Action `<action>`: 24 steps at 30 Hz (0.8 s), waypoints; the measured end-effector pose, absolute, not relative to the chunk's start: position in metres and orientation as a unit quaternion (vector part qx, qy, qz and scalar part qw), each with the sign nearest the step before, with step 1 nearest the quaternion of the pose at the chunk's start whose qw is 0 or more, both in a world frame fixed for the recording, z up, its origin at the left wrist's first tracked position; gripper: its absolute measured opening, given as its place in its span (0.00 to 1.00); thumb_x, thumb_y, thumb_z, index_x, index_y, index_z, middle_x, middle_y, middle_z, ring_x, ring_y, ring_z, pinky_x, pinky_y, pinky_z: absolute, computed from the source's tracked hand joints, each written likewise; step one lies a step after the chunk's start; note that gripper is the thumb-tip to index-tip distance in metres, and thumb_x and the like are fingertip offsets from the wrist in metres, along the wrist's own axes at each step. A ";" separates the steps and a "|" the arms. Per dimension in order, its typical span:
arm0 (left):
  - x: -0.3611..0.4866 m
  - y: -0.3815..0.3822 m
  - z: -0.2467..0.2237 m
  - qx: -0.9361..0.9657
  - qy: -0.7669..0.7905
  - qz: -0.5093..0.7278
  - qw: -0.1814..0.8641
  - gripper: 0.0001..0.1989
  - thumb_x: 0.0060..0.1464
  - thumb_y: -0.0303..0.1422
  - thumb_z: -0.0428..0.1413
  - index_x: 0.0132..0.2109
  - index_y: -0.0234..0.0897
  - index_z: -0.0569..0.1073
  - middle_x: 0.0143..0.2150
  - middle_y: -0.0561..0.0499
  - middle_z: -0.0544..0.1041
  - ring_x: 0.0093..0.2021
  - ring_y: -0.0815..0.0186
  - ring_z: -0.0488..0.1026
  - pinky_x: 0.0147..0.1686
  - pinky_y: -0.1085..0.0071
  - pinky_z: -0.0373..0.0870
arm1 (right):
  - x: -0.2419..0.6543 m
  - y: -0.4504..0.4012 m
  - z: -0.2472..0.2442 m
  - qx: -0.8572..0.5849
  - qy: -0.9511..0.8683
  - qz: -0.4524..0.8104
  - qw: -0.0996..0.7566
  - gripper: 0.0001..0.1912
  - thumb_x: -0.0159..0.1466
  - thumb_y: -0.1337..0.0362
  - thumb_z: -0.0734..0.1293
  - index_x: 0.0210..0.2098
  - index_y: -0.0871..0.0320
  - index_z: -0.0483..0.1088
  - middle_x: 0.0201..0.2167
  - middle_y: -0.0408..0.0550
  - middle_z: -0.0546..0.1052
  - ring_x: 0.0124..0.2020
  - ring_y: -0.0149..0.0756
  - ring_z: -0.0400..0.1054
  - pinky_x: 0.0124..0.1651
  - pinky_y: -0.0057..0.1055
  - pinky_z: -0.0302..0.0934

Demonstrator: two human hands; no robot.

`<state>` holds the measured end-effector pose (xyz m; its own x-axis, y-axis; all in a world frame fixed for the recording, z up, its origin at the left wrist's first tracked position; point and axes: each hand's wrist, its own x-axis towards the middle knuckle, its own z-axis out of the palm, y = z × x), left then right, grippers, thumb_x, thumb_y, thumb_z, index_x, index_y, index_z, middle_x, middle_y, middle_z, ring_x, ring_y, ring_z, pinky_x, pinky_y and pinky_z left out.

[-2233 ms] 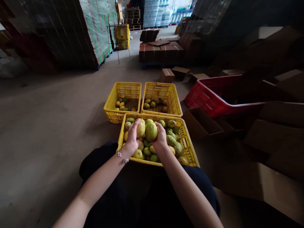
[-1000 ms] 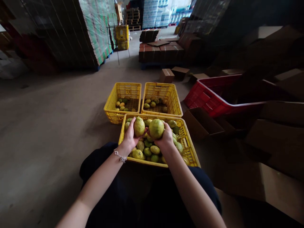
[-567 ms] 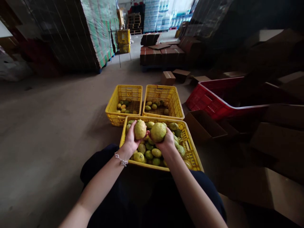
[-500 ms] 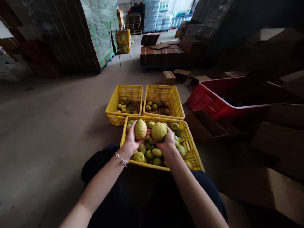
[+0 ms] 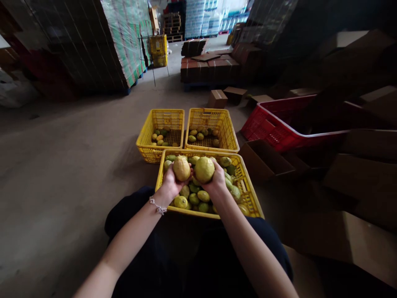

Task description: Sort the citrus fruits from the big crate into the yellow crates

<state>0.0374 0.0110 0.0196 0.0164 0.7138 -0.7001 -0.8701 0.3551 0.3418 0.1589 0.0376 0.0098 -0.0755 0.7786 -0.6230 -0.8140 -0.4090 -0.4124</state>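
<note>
My left hand [image 5: 171, 184] is curled around a large, bumpy yellow lemon [image 5: 181, 168] with a tan-orange tinge. Beside it, my right hand [image 5: 218, 180] grips a rounder yellow-green lemon [image 5: 204, 169]. Both fruits are held side by side above a yellow plastic crate [image 5: 252, 188] in front of my knees. Several green and yellow lemons [image 5: 203, 195] lie inside that crate, partly hidden by my hands and forearms.
Behind the near crate stand two more yellow crates, one on the left [image 5: 144, 138] and one on the right [image 5: 229, 132], each with several fruits at the bottom. A red crate [image 5: 266, 126] and open cardboard boxes [image 5: 263, 159] crowd the right. Wrapped pallet stacks [image 5: 119, 45] rise farther back.
The lemon in my left hand has turned, so a more tan-orange side faces me. The right-hand lemon has rotated slightly too. Both stay held; the view has shifted a little.
</note>
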 end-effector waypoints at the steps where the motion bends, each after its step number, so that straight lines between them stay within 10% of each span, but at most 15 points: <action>1: 0.037 0.011 0.020 -0.095 0.422 0.562 0.705 0.20 0.71 0.41 0.46 0.51 0.32 0.78 0.32 0.43 0.80 0.34 0.58 0.81 0.33 0.65 0.82 | 0.158 0.037 0.011 -0.427 0.029 0.730 0.533 0.09 0.68 0.61 0.62 0.32 0.54 0.71 0.18 0.41 0.75 0.20 0.37 0.71 0.29 0.34 0.75; 7: 0.036 0.009 0.026 -0.048 0.454 0.609 0.649 0.12 0.63 0.41 0.61 0.44 0.35 0.77 0.30 0.50 0.77 0.27 0.66 0.76 0.25 0.74 0.75 | 0.153 0.032 0.027 -0.452 0.035 0.734 0.506 0.13 0.70 0.57 0.62 0.32 0.55 0.70 0.19 0.42 0.75 0.21 0.37 0.71 0.30 0.36 0.75; 24: 0.032 0.017 0.010 -0.162 0.394 0.617 0.662 0.17 0.67 0.31 0.48 0.54 0.33 0.77 0.35 0.45 0.80 0.28 0.63 0.77 0.27 0.71 0.76 | 0.152 0.034 0.013 -0.440 0.067 0.750 0.490 0.09 0.67 0.63 0.59 0.32 0.52 0.69 0.21 0.42 0.74 0.25 0.40 0.74 0.33 0.39 0.76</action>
<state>0.0321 0.0171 0.0102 -0.0702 0.6891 -0.7213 -0.9443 0.1870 0.2706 0.1520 0.0345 0.0134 -0.1328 0.6760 -0.7248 -0.7932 -0.5110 -0.3312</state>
